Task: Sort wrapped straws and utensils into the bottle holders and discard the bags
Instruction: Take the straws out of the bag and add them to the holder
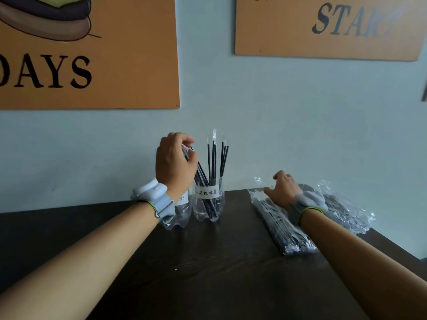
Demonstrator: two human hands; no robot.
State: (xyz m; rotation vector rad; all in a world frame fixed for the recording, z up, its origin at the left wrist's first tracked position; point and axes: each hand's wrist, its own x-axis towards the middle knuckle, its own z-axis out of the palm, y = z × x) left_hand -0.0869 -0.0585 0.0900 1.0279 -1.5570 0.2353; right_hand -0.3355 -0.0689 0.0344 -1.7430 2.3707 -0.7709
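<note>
My left hand (pixel 176 161) pinches light, slippery wrapped straws (pixel 200 175) by their tops over the bottle holder (pixel 209 205), while my right hand (pixel 283 189) rests open, holding nothing, on the crinkly bag (pixel 280 229).

looks like a cafe or small food shop corner. pale blue wall (pixel 277 116) with two orange cork-like signboards: left signboard (pixel 115 65) has a drawn burger-like stack and "days" lettering, right signboard (pixel 323 31) reads "star...". dark wood counter (pixel 196 273) against the wall, holding cut bottle holders (pixel 209 204) with handwritten labels, stocked with wrapped black straws (pixel 213 158).
</note>
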